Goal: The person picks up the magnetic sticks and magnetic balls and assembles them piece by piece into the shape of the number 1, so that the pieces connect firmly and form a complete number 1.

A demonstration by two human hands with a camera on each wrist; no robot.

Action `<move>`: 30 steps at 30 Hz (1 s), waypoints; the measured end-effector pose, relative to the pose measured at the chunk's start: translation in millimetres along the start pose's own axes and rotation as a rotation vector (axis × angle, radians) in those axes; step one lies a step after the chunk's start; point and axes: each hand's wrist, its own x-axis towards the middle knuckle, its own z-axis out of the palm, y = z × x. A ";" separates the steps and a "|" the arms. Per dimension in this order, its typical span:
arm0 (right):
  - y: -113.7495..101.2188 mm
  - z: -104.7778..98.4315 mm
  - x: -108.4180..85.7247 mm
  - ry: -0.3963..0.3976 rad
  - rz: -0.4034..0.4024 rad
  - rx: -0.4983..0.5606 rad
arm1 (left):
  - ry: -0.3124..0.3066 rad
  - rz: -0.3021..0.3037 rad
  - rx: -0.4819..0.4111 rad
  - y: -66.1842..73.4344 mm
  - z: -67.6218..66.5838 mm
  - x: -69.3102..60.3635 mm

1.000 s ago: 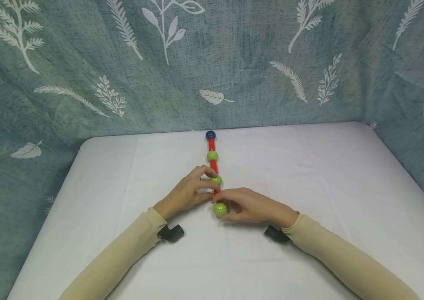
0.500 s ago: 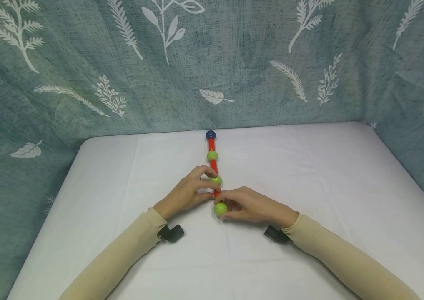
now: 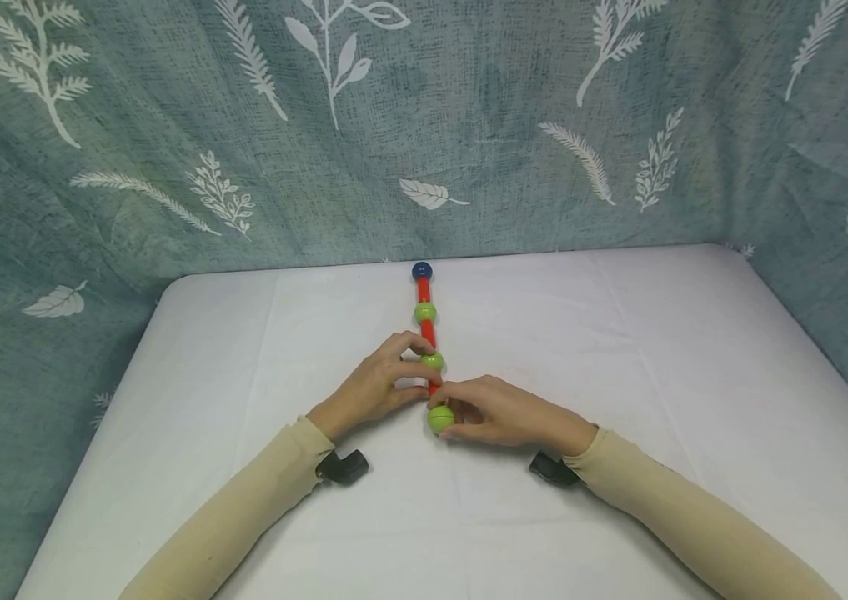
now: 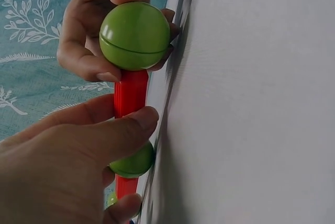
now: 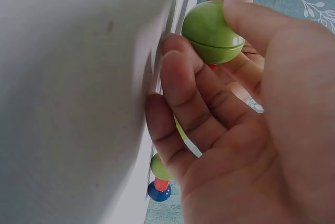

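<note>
A chain of balls and red rods lies on the table, running from a dark blue ball (image 3: 422,271) at the far end to a green ball (image 3: 440,420) at the near end. Two more green balls sit between, one of them (image 3: 425,312) in plain sight. My left hand (image 3: 378,379) grips the chain around the nearest red rod (image 4: 131,90) and the green ball behind it (image 4: 133,162). With thumb and fingers, my right hand (image 3: 502,410) holds the near green ball (image 5: 212,31). The ball meets the rod's end in the left wrist view.
A white cloth covers the table (image 3: 544,533). Behind it and at both sides hangs a blue-green curtain (image 3: 469,167) with white leaf prints. Each wrist carries a black camera mount, the left one (image 3: 343,468) and the right one (image 3: 553,469).
My right fingers have shifted slightly on the near green ball, the index finger moving a little to the right. My left hand and the rest of the chain look the same.
</note>
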 end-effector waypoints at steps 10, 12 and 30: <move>5.4 -5.9 -2.3 0.124 0.090 -0.038 | 0.010 0.021 0.018 -0.1 -0.7 0.0; 8.4 -9.0 -2.8 0.148 0.124 -0.051 | 0.006 0.017 0.016 0.4 -1.0 0.1; 34.2 -31.5 5.6 0.164 0.202 -0.143 | -0.010 -0.254 -0.036 -5.2 -17.2 -7.6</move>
